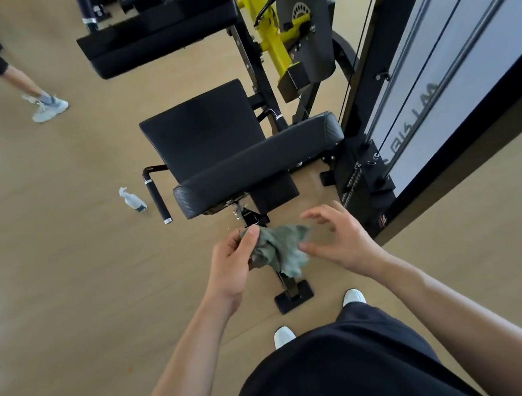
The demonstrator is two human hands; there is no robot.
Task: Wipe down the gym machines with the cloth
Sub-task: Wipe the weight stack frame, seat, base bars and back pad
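A crumpled grey-green cloth hangs in front of my body, above the machine's base bar. My left hand grips its left end with curled fingers and thumb. My right hand is spread beside the cloth, its thumb touching the cloth's right edge and its fingers loosely curved, holding nothing. Just beyond my hands stands a black gym machine with a padded seat and a padded roll across its near side. A black handle sticks out at the seat's left.
A small spray bottle lies on the wooden floor left of the machine. The weight stack and tall frame rise at the right. A second padded bench and yellow frame stand behind. Another person's leg and shoe are at far left.
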